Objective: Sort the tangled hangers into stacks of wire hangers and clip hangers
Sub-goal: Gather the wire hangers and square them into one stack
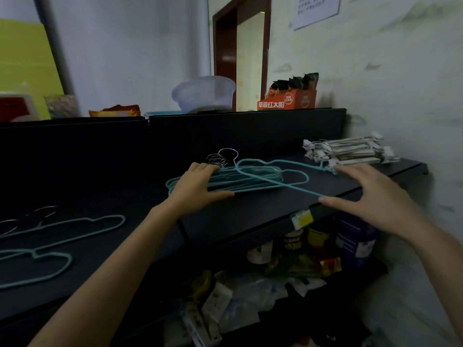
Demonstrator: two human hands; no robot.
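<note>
A stack of teal wire hangers (pixel 245 179) with metal hooks lies in the middle of the dark shelf top (pixel 263 209). My left hand (pixel 198 184) rests flat on the stack's left end, fingers straight. One teal hanger (pixel 295 187) lies askew on top, reaching to the right. My right hand (pixel 370 194) is spread over that hanger's right end, thumb tip touching the wire. A pile of white clip hangers (pixel 350 152) sits at the back right by the wall. Two loose teal wire hangers (pixel 57 236) lie at the left.
A black back panel (pixel 238 131) rises behind the shelf top, with a clear plastic bowl (pixel 204 93) and an orange carton (pixel 288 101) above it. Cans and clutter (pixel 300 249) fill the lower shelf. The wall (pixel 400 83) closes the right side.
</note>
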